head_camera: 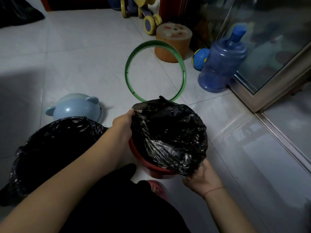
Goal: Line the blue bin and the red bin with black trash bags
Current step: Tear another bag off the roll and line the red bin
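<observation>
The red bin (152,167) stands on the tiled floor in front of me with a black trash bag (170,137) spread over its mouth; only its near-left rim shows. My left hand (123,122) grips the bag's far-left edge. My right hand (202,178) pinches the bag's near-right edge below the rim. To the left, another bin is wholly wrapped in a second black bag (55,148), so its colour is hidden. A light blue lid with ears (77,107) lies on the floor behind it.
A green ring (127,73) lies on the floor beyond the red bin. Behind it are an orange stool (173,42), a blue ball (200,58), a blue water jug (222,63) and a toy with yellow wheels (149,22). A glass door frame (272,96) runs along the right.
</observation>
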The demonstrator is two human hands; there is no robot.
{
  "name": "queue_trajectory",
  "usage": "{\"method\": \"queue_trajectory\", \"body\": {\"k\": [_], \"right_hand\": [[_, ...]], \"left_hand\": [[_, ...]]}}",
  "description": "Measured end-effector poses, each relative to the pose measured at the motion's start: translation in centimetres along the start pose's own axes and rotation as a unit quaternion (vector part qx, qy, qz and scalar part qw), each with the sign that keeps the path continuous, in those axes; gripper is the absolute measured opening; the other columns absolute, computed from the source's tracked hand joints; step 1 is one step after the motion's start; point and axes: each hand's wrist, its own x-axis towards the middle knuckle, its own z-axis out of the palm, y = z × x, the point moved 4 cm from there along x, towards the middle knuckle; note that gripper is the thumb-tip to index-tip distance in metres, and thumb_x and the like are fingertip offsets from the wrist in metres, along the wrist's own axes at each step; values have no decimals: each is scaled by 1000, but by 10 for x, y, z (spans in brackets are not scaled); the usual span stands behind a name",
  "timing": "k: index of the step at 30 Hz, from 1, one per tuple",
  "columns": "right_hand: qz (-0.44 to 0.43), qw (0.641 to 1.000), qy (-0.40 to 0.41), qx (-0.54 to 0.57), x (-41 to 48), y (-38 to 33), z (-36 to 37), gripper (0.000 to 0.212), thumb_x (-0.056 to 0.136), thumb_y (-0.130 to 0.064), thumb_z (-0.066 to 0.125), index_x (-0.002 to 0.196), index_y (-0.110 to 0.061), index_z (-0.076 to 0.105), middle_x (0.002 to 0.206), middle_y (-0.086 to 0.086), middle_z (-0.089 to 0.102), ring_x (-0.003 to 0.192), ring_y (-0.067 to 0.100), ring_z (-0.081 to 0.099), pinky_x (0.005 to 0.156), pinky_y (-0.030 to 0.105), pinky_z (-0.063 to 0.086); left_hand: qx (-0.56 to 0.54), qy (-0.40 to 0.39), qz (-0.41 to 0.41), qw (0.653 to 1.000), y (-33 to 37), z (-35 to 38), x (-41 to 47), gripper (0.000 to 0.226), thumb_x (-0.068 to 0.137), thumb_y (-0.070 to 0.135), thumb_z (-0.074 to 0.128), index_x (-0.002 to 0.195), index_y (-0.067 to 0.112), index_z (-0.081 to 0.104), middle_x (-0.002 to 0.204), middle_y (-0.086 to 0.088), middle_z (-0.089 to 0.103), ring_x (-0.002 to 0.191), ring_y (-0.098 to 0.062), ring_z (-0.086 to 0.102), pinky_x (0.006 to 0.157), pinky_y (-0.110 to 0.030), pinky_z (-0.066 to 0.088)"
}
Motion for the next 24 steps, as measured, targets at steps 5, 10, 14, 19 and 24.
{"method": "queue_trajectory", "body": {"k": [5,10,14,19,24], "right_hand": [[-51,996,72,1,4,-28,-4,27,54,-19,76,72,-15,56,63,1,63,66,14,55,53,20,48],[-50,994,95,-33,9,-42,-8,17,92,-16,48,82,-9,60,58,6,70,49,17,67,45,26,55],[-53,992,91,-70,15,-40,-21,18,92,-9,47,92,-7,65,76,11,72,62,22,70,52,33,59],[-87,985,126,-84,15,-33,-25,17,96,-11,45,102,-5,60,75,9,70,60,18,66,45,26,56],[-46,984,166,-54,0,-27,-18,19,95,-14,49,81,-7,60,62,5,64,46,15,62,37,20,50]], "left_hand": [[-29,4,-27,999,-7,13,1,16,88,24,65,84,10,61,74,-2,61,46,-13,57,31,-14,39],[-46,-38,-75,995,-24,20,1,23,86,6,57,64,8,55,58,-6,59,50,-19,57,57,-31,57],[-24,-38,-78,996,-44,10,3,23,91,5,52,68,3,58,56,-9,63,47,-21,60,55,-32,56],[-26,11,-47,999,-64,-3,-1,24,93,4,49,71,5,57,66,-10,59,49,-20,57,36,-21,47],[-30,-5,-42,999,-71,-9,-12,27,96,9,47,71,4,56,51,-6,62,32,-12,56,34,-19,45]]}}
